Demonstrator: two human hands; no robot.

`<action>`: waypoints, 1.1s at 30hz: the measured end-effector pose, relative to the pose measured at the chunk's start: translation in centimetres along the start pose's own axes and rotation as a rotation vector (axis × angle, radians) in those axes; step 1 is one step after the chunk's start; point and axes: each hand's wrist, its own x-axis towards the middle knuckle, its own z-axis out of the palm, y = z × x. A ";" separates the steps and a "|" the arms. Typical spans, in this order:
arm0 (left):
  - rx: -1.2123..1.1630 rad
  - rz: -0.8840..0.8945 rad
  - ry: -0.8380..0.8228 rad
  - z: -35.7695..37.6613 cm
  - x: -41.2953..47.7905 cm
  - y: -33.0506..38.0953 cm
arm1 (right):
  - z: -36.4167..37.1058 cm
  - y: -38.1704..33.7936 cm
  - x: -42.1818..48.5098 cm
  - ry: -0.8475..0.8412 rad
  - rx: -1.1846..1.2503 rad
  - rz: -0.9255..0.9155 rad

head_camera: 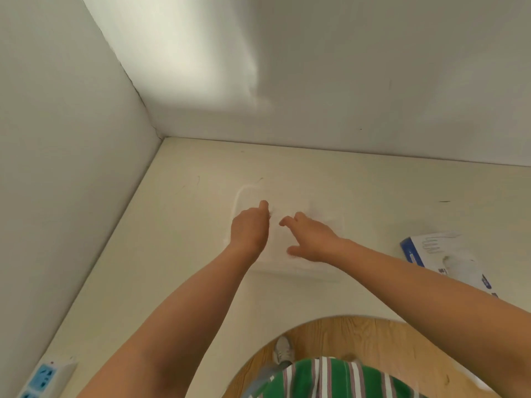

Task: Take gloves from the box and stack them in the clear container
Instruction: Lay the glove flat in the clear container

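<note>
Clear container [301,275]: mid-desk [186,254], directly beneath both hands; contents washed out.
Left hand [250,228]: fingers curled downward, grip unreadable.
Right hand [313,237]: fingers spread, holding nothing.
Glove box [416,251]: well to the right, nearer the right hand; glove [459,265] protruding.

Wide-angle head camera looks forward and down onto the table [186,239] corner.

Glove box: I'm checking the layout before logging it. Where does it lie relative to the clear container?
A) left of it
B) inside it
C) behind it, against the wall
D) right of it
D: the glove box lies on the table, right of the clear container.
</note>
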 end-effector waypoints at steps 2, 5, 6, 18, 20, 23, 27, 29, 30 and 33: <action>0.052 -0.012 -0.040 0.3 0.2 0.0 | 1.3 0.2 0.6 -0.090 -0.050 0.060; 0.114 0.053 0.072 0.7 0.4 0.3 | 2.8 0.7 1.5 -0.133 -0.067 0.106; 0.141 0.162 0.160 0.6 0.5 0.6 | 3.2 0.8 1.7 -0.135 -0.075 0.116; -0.048 -0.090 -0.557 3.0 1.5 -0.5 | 3.1 1.1 2.6 -0.145 -0.047 0.163; -0.044 -0.096 -0.571 3.2 1.3 -0.9 | 3.1 1.2 2.6 -0.142 -0.067 0.191; -0.067 -0.121 -0.597 3.7 1.5 -1.0 | 3.5 1.2 2.5 -0.185 -0.059 0.227; -0.075 -0.151 -0.617 3.5 1.4 -1.0 | 3.5 0.8 2.7 -0.213 -0.033 0.244; -0.026 -0.135 -0.556 2.9 1.0 -0.7 | 2.8 0.7 2.4 -0.232 -0.019 0.249; 0.028 -0.108 -0.480 2.5 0.8 -0.6 | 2.3 0.6 2.2 -0.227 -0.014 0.241; 0.066 -0.047 -0.179 0.5 0.5 0.7 | 0.0 0.4 0.9 -0.021 0.033 0.149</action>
